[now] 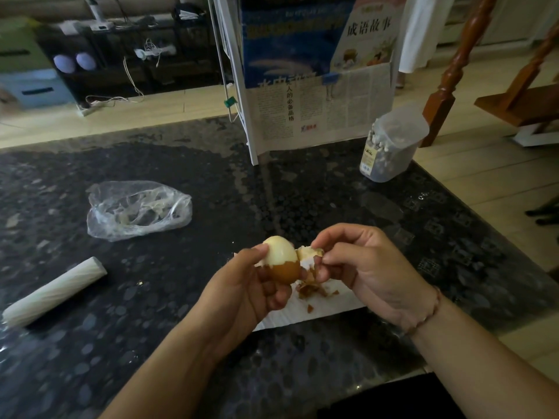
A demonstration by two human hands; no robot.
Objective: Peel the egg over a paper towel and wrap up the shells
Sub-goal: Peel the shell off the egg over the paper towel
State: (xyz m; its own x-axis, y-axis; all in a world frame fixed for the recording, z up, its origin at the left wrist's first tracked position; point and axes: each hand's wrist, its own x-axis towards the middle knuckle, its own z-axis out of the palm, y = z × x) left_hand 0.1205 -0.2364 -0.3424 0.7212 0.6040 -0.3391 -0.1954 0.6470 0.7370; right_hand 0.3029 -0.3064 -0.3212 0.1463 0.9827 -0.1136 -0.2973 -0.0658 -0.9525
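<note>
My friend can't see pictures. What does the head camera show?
Two hands peel a boiled egg over a paper towel on a dark table: the left hand holds it, the right hand pulls off shell. Brown shell bits lie on the towel.

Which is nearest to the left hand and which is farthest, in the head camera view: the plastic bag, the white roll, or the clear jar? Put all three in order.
From the left hand, holding the egg:
1. Plastic bag, up and to the left on the dark counter.
2. White roll, far left near the counter edge.
3. Clear jar, at the far right corner.
</note>
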